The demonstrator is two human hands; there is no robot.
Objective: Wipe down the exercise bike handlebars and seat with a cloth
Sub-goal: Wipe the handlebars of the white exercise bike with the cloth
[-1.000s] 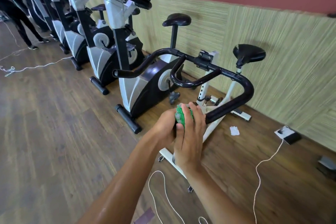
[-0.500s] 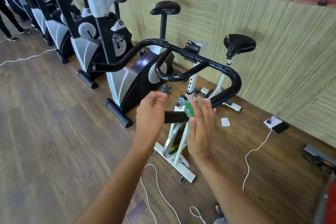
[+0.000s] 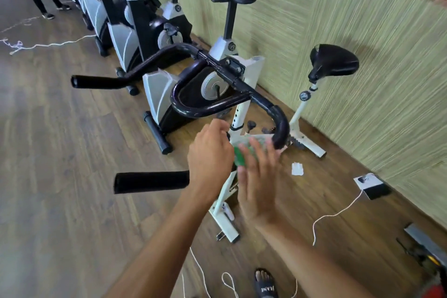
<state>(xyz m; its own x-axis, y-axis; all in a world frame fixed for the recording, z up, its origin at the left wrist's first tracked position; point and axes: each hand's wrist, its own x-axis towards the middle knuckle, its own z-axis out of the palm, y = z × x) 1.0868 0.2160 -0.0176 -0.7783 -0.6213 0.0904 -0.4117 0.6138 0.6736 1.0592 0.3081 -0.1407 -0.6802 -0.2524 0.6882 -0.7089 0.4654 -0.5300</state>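
- You are on the handlebar step: both hands work at the near right arm of the handlebars (image 3: 232,75), between its foam grip end (image 3: 151,182) and the bend toward the stem.
- Your left hand (image 3: 210,156) curls over the bar just beside the grip; whether it clamps the bar or the cloth I cannot tell.
- Your right hand (image 3: 257,181) is blurred, fingers spread and mostly straight, pressing the green cloth (image 3: 240,158) against the bar from the far side.
- The cloth sits between your 2 hands, on the bar, only a small patch showing.
- Next, I judge you need a firmer wrap of cloth round the tube, then a slide up the curve toward the clamp.
- The seat (image 3: 335,60) looks untouched, well apart from your hands.
- Readable writing: only "JEANE", or something close, on the black sandal (image 3: 264,283); the bike shows no legible brand.
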